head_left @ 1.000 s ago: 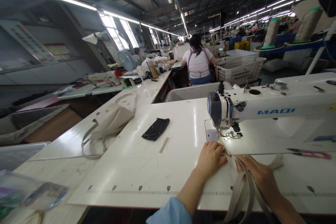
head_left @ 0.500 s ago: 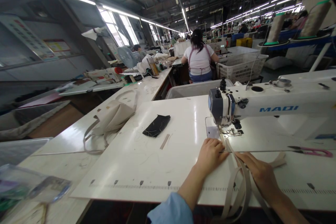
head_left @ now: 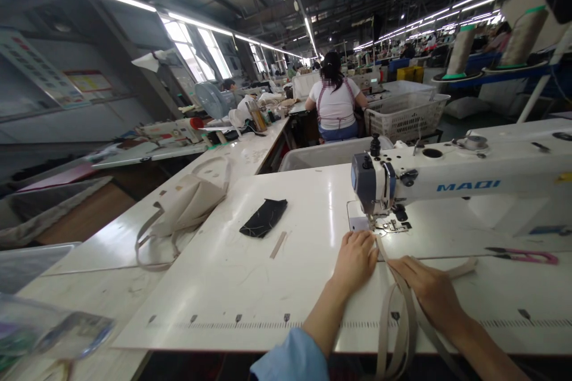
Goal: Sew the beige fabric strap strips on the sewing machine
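Note:
A beige strap [head_left: 407, 303] runs from under the needle area of the white sewing machine [head_left: 469, 175] toward me and hangs in loops over the table's front edge. My left hand [head_left: 356, 259] lies close to the presser foot, its fingers together on the strap's end. To the right, my right hand [head_left: 431, 292] pinches the strap a little nearer to me. A loose strap end [head_left: 463, 268] sticks out beyond my right hand. Pink-handled snips [head_left: 531, 256] lie at the right. A black fabric piece [head_left: 264, 217] and a short beige strip [head_left: 278, 245] lie left of my hands.
A beige bag piece with straps [head_left: 190, 199] rests on the left table. A clear plastic container [head_left: 80, 333] stands at the lower left. Behind the machine are a white bin [head_left: 308, 158], a white basket [head_left: 404, 116] and a seated person. Thread cones [head_left: 460, 53] stand at the right.
My left hand has turned slightly and its fingers have drawn in around the strap near the needle. My right hand stays on the strap. The view has shifted a little.

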A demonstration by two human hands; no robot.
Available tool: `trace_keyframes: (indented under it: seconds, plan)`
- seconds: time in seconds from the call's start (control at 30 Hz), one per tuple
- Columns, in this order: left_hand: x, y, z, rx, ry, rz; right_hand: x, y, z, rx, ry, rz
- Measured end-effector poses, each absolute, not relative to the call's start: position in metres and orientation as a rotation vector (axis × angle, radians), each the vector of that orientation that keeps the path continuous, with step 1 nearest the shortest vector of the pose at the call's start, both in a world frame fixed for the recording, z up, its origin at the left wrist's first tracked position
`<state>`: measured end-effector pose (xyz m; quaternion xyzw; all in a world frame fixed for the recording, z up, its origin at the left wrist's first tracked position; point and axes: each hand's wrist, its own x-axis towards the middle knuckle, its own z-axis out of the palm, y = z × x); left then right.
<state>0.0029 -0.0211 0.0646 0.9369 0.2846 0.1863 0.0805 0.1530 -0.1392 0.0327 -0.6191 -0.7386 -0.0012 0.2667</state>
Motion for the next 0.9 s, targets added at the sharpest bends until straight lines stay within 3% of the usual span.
trace_keyframes:
  seconds: [0.9]
  plan:
    - [0.003,-0.019,0.064,2.786,0.798,0.567,0.150,-0.117,0.032,-1.748,-1.945,-0.176]
